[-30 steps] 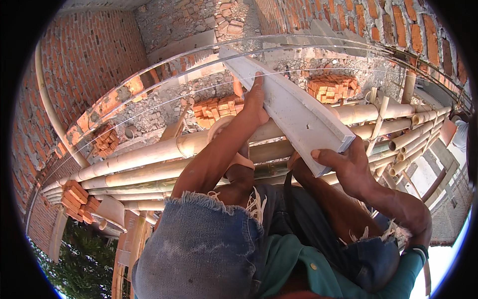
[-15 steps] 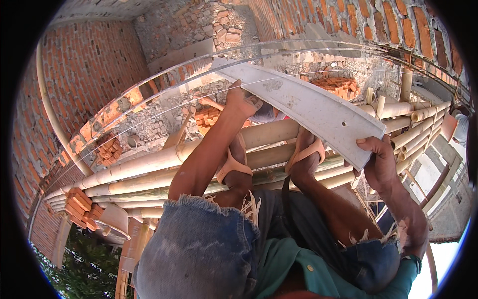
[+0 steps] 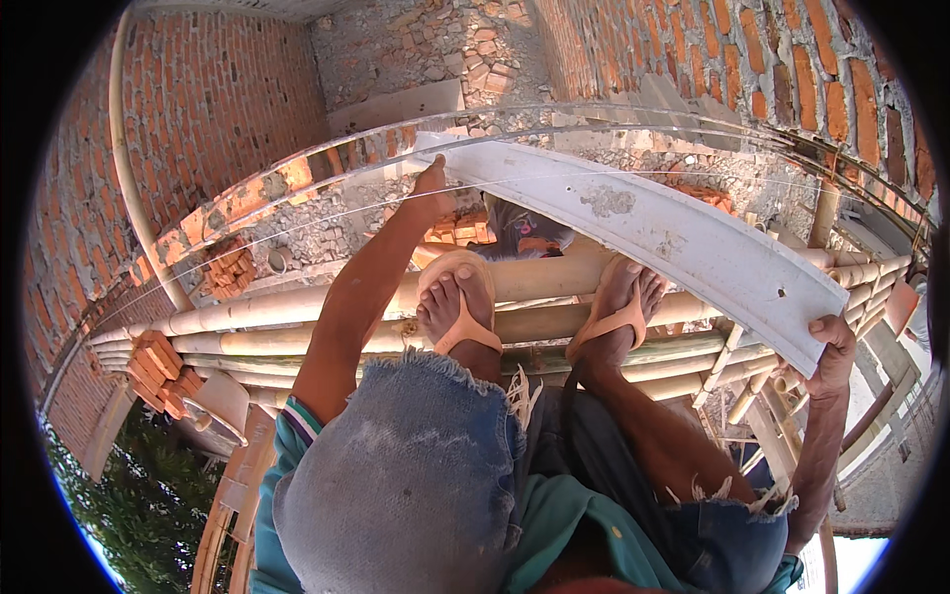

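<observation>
A long whitish board (image 3: 653, 228) with raised edges, small holes and a grey mortar stain slants across the view in front of my knees. My left hand (image 3: 431, 195) is closed on its far left end, with the thumb up along the edge. At the near right end, my right hand (image 3: 831, 351) grips the corner, thumb on top and fingers hidden underneath. The board's left end is beside the narrow brick wall top (image 3: 322, 163), where a thin string runs past; I cannot tell whether they touch.
My sandalled feet rest on bamboo scaffold poles (image 3: 554, 277). Stacked bricks (image 3: 153, 368) and a mortar-stained bucket (image 3: 220, 406) sit at the left end. Below, another person (image 3: 524, 226) shows partly behind the board, among rubble and brick piles. Brick walls (image 3: 228, 89) rise beyond.
The board has moved outward from my body, its near end shifting right. My hands are farther apart, the left one farther left and the right one farther right. The view has tilted slightly.
</observation>
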Available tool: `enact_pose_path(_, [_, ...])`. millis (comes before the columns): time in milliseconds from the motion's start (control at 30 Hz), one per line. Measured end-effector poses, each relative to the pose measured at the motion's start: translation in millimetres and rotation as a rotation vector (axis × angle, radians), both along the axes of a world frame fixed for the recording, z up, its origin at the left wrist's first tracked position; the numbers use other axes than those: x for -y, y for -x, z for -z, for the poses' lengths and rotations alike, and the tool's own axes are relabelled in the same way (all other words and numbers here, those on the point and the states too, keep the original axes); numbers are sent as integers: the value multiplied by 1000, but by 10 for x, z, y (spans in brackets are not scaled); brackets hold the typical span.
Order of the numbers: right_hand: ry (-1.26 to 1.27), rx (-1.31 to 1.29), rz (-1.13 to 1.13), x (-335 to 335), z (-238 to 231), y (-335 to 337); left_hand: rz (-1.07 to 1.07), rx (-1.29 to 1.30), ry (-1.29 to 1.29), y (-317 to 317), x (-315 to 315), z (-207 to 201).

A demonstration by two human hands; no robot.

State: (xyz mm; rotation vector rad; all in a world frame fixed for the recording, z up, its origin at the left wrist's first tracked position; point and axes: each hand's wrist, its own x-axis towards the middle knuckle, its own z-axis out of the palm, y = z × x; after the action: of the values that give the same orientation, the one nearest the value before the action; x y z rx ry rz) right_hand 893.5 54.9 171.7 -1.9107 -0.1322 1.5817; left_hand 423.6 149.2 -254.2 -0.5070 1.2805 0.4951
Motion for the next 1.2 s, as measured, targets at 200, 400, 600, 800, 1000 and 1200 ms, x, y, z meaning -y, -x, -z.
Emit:
enact_pose_path(200, [-50, 11, -137, -131, 106, -558, -122, -20, 102, 126, 305, 511])
enact_pose_path(400, [-30, -157, -246, -396, 214, -1037, -101, -162, 85, 177, 216, -183])
enact_pose_path(600, [28, -217, -202, -598, 527, -1138, -272, -238, -52, 384, 342, -1069])
enact_pose_path(800, [135, -113, -374, -601, 1087, -919, -579, -263, -179, 929, 580, -651])
enact_pose_path(1000, [163, 173, -438, -517, 1611, -593, -787, -230, -222, 1278, 627, -12])
enact_pose_path(1200, [131, 115, -144, -465, 2398, -639, -874, -234, -234, 1449, 731, 132])
